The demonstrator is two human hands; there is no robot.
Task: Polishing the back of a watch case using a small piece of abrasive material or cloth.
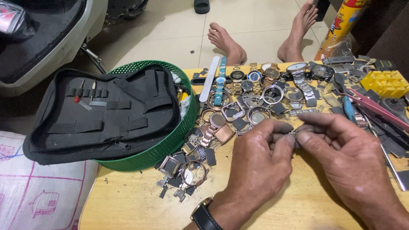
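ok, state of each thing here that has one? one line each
left hand: pinching a small metal part
right hand: pinching the same part
tool case: unzipped, lying open on the green basket
watch cases: loose, strapless
wristwatches: intact, laid in a row

It was an informal watch-repair spot on a home's tiled floor: a low yellow wooden table carried scattered metal wristwatches, an open black fabric tool case, and a parked scooter stood close by.
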